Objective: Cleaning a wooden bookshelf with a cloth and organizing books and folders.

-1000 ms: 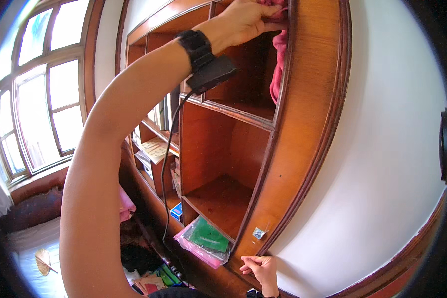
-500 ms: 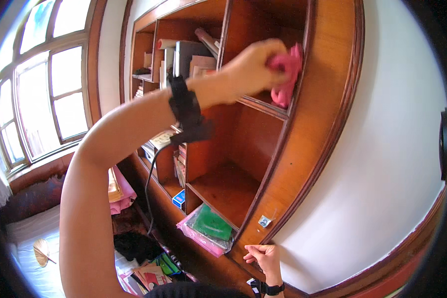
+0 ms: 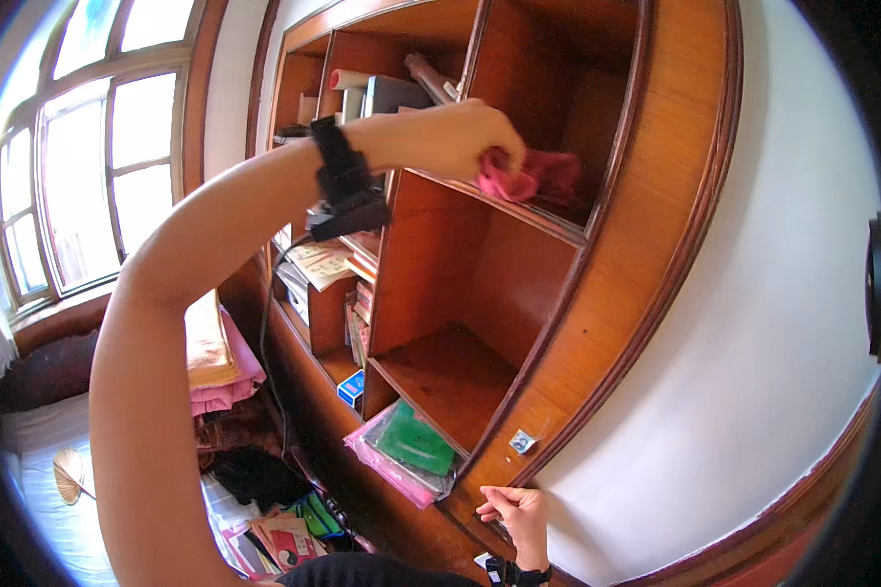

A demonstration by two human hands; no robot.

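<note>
My left hand (image 3: 494, 137) is closed on a crumpled pink cloth (image 3: 550, 178), its fingertips partly hidden in the folds. The cloth lies against the bottom board of the upper right compartment in a wooden bookcase (image 3: 690, 196). A black strap with a small device (image 3: 347, 191) is on my left wrist. Low in the view, my right hand (image 3: 524, 519) has its fingers bent together, with nothing visible in them. It is beside the lower edge of the bookcase, below a small sticker (image 3: 522, 442). A black band circles the right wrist.
Books and folders (image 3: 392, 95) fill the compartments to the left. A blue box (image 3: 352, 388) sits low, near a green packet in clear plastic (image 3: 416, 440). Folded bedding (image 3: 215, 357), a hand fan (image 3: 69, 476) and booklets (image 3: 289, 543) lie lower left. A cable (image 3: 267, 342) hangs down.
My left hand has moved the pink cloth from the compartment's right side wall down and left, onto its bottom board near the front edge. The right hand has barely moved.
</note>
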